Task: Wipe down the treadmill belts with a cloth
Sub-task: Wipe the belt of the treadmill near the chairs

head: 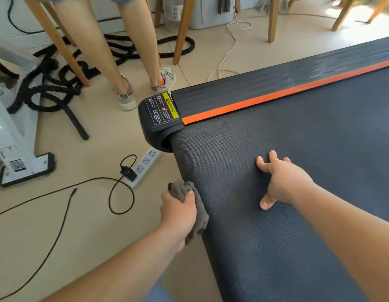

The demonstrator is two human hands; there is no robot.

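I have the left hand [178,211] curled tightly round a bunched grey cloth [201,216] at 6 o'clock in my view. The cloth is pressed against the rounded end edge of the treadmill belt [298,138], half on the textured surface and half hanging over the floor. The right hand [283,182], at 4 o'clock, holds nothing. Its fingers are spread and its fingertips and thumb are planted on the belt, with the palm arched above it.

My main worry is the belt rolling. With one hand bracing on it and the other dragging along it, an uneven push could turn it over the end roller and throw off my balance. The dark gap where the belt enters the black end cap [158,118] at 10 o'clock is a pinch spot if I wipe toward that corner. A white power strip [143,166] with a black plug lies on the floor at 8 o'clock, just beside the belt's edge. I cannot tell whether the treadmill runs off it. If it does, a live belt is a real hazard. The cloth is wadded so tightly that I judge it could skip patches or slip off the edge.
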